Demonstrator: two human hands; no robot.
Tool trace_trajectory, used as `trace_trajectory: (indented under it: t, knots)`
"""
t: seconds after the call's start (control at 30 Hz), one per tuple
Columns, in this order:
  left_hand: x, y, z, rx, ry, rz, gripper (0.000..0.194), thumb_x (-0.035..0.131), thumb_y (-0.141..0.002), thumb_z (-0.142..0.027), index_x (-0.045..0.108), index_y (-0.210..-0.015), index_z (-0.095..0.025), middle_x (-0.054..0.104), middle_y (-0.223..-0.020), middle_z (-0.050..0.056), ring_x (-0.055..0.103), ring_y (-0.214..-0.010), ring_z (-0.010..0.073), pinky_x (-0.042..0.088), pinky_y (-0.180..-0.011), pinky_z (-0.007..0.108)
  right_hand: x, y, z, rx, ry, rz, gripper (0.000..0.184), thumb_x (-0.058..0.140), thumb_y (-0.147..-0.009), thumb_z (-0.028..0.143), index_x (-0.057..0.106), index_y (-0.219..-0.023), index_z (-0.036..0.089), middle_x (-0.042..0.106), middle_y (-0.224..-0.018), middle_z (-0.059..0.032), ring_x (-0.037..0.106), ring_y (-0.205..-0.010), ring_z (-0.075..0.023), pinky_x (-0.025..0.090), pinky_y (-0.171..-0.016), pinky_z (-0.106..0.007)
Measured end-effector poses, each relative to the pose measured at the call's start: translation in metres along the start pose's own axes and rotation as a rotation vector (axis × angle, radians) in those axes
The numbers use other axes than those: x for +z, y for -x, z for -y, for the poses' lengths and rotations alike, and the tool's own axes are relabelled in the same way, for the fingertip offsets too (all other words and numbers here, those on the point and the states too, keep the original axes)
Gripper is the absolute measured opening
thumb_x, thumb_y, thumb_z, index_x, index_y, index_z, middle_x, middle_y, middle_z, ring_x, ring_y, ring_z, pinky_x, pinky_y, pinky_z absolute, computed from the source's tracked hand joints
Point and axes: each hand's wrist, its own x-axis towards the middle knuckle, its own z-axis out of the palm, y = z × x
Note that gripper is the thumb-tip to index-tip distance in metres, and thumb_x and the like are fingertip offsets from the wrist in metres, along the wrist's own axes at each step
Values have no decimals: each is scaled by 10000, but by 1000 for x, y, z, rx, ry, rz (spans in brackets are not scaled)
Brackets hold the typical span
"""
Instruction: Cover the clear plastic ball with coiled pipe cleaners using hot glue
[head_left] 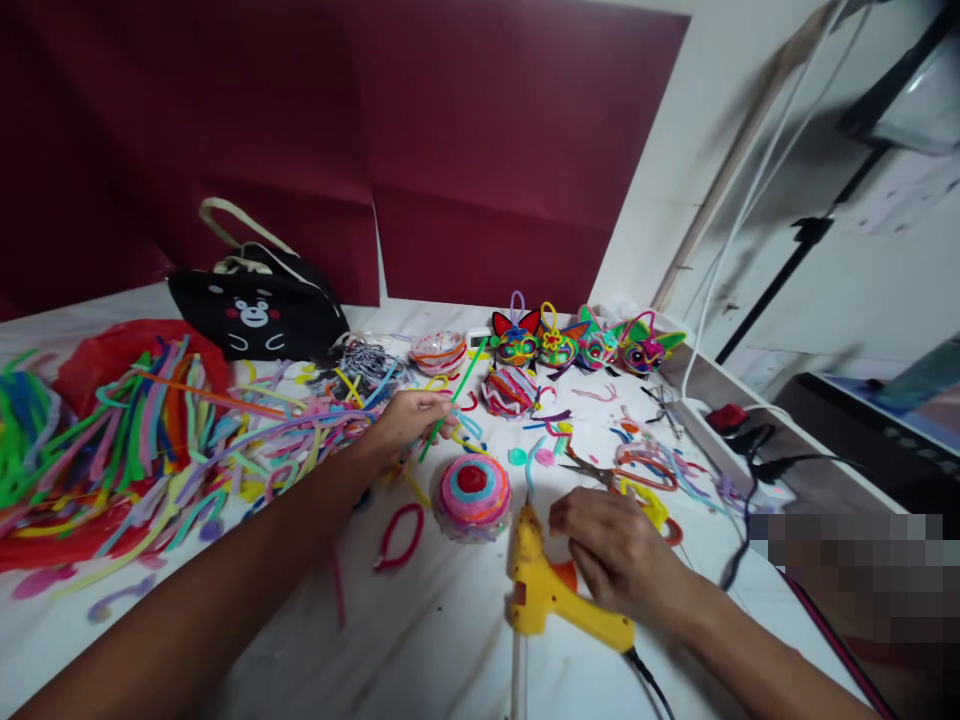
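Note:
My left hand [416,420] pinches a green pipe cleaner [469,375], which slants up to the right. Beside the yellow glue gun [532,590], my right hand [622,550] has loosely curled fingers, its thumb apart from them, and nothing visible in its grasp. The glue gun lies with its nozzle pointing away from me. To its left sits a dome [474,495] wound in coloured rings with a red centre. A dark pink pipe-cleaner loop [400,537] rests left of the dome. Scissors [589,468] with orange handles lie beyond my right hand.
Loose pipe cleaners [165,430] heap up on the left. Behind them stands a black bag [255,310]. Several decorated animal heads [559,348] line the back, near striped balls [510,390]. A power strip [739,430] and cables run along the right.

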Motion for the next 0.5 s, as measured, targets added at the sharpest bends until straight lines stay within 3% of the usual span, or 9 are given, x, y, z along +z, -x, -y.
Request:
trace_trajectory:
  t: [0.13,0.3,0.5]
  knots:
    - [-1,-1,6,-35,99,-3,216,709,-740,-291,656,-870,-126,740,-737,67,680,-620,157,534,-608,273,-3,2,-5,6,-6,48,254,409,-835,-21,575,-847,171,659,-788,-70,619,-728,-173,465,-619,-274]
    - [-5,-2,14,-54,168,-8,401,742,-661,-193,632,-1042,-134,754,-792,48,748,-765,200,576,-790,338,-4,7,-9,29,0,122,257,401,-833,-23,565,-837,175,654,-786,-66,621,-726,-177,468,-629,-283]
    - [-16,1,11,-44,121,41,468,803,-561,-207,690,-1007,-127,732,-717,17,728,-650,205,563,-655,312,0,10,-15,39,14,131,264,389,-855,-19,572,-863,171,664,-803,-76,642,-746,-185,477,-633,-287]
